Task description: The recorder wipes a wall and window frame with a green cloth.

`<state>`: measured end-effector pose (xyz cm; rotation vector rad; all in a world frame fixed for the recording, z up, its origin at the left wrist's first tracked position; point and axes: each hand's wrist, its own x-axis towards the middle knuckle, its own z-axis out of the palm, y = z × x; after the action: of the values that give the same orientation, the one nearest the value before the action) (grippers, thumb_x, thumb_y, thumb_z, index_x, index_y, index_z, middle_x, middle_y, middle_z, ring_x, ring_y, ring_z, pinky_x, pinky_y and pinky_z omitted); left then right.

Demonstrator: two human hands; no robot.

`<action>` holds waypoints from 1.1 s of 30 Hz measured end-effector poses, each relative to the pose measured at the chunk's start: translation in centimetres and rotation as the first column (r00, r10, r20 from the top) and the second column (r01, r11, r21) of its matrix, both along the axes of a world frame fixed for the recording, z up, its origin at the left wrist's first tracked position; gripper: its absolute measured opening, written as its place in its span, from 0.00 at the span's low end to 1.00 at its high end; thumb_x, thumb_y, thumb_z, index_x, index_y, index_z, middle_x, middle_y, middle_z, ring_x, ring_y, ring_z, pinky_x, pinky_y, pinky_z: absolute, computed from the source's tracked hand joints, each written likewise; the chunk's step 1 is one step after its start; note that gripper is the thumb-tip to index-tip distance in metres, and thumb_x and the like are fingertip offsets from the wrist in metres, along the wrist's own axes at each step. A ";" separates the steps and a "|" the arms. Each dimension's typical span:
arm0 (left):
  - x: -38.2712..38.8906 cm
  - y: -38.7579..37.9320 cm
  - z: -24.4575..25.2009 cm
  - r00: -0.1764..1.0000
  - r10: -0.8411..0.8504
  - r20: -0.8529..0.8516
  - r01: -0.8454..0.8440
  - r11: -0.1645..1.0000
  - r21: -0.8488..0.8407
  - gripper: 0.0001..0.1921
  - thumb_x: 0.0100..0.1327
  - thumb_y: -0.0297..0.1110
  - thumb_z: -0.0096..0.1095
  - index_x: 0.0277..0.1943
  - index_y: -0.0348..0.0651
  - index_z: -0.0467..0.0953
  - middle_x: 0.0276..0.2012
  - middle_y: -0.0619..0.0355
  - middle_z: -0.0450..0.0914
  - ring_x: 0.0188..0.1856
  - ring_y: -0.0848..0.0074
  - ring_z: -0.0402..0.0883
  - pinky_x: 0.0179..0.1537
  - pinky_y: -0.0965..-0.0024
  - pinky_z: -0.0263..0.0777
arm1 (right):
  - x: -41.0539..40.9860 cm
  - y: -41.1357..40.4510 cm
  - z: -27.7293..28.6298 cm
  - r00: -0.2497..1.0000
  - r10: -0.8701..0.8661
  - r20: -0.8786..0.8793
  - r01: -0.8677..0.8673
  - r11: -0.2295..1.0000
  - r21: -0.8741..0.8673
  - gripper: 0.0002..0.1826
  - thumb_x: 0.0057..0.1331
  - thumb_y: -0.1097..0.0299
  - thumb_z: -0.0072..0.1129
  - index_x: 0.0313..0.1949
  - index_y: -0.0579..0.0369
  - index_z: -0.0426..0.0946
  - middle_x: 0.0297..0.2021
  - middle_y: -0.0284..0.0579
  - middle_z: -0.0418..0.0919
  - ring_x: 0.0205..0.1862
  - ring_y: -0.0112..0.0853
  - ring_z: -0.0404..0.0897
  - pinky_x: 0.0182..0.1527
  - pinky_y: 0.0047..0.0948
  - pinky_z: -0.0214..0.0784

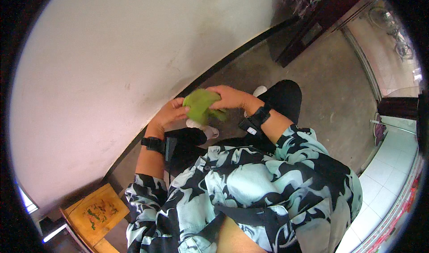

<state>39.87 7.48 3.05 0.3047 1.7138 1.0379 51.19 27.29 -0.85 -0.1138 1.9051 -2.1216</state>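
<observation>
Between my two hands a green cloth (201,106) is held up in front of me, blurred by motion. My left hand (170,113) pinches its left edge between thumb and fingers. The upper right edge is gripped by my right hand (231,98), and a loose part hangs below it. Exactly what kind of cloth piece it is cannot be made out. A black strap with a small device sits on each wrist. Below the cloth are my knees in black trousers and light-coloured shoes (210,131).
A pale wall (100,58) with a dark skirting band rises close before me. To the upper right stands a dark door (301,35), beyond it a doorway threshold (363,62). A white tiled ledge (385,172) runs along the right. A painted yellow wooden piece of furniture (97,207) is at lower left.
</observation>
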 end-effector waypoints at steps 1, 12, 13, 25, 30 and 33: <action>-0.5 0.0 -0.3 1.000 -0.006 0.003 0.006 1.000 -0.003 0.14 0.50 0.30 0.55 0.41 0.37 0.67 0.37 0.58 0.73 0.38 0.73 0.72 0.38 0.72 0.66 | 0.2 -0.5 -0.7 1.000 -0.006 0.003 0.006 1.000 -0.003 0.23 0.50 0.66 0.55 0.46 0.58 0.63 0.40 0.44 0.70 0.39 0.33 0.71 0.40 0.28 0.65; -3.3 4.5 8.4 -0.504 -0.210 -0.838 0.120 0.944 -0.308 0.13 0.47 0.26 0.53 0.39 0.49 0.69 0.46 0.61 0.67 0.54 0.64 0.58 0.55 0.52 0.44 | -1.8 -0.7 -10.8 0.685 -0.151 0.713 0.706 0.381 -0.597 0.18 0.55 0.70 0.48 0.47 0.54 0.60 0.40 0.43 0.68 0.39 0.33 0.70 0.42 0.33 0.64; -3.8 4.3 9.0 -0.502 -0.226 -0.835 0.118 0.938 -0.325 0.13 0.47 0.26 0.53 0.39 0.49 0.69 0.46 0.61 0.67 0.54 0.64 0.58 0.55 0.52 0.44 | -2.4 -1.3 -10.9 0.628 -0.171 0.759 0.761 0.340 -0.553 0.18 0.55 0.69 0.48 0.46 0.55 0.60 0.41 0.44 0.68 0.40 0.34 0.70 0.42 0.34 0.64; -4.1 1.0 8.4 -0.860 -0.119 -0.496 0.021 0.963 -0.268 0.11 0.46 0.34 0.54 0.35 0.59 0.72 0.43 0.69 0.71 0.50 0.70 0.63 0.58 0.58 0.31 | -8.7 -7.5 -27.0 0.406 -0.788 0.463 0.853 0.508 0.117 0.18 0.53 0.72 0.48 0.46 0.56 0.62 0.41 0.46 0.67 0.39 0.38 0.68 0.39 0.38 0.61; -1.9 -1.8 8.8 -0.863 -0.126 -0.490 0.047 0.945 -0.324 0.08 0.50 0.34 0.52 0.34 0.57 0.73 0.43 0.67 0.71 0.53 0.68 0.59 0.58 0.57 0.28 | -10.2 -9.9 -31.0 0.244 -0.758 0.605 0.910 0.395 0.127 0.18 0.55 0.72 0.47 0.46 0.58 0.61 0.40 0.47 0.67 0.36 0.39 0.67 0.34 0.38 0.61; -1.8 -2.4 8.2 -0.873 -0.118 -0.473 0.059 0.938 -0.342 0.07 0.49 0.35 0.53 0.33 0.57 0.73 0.44 0.66 0.70 0.55 0.66 0.56 0.58 0.56 0.27 | -7.3 -5.9 -35.8 0.549 -0.836 0.027 0.699 0.477 0.532 0.17 0.54 0.72 0.48 0.44 0.59 0.62 0.34 0.47 0.69 0.31 0.37 0.69 0.32 0.39 0.62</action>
<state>38.11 5.05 11.22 2.6359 3.1246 -0.5439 43.89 21.37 -36.65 1.3687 2.4719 -1.8135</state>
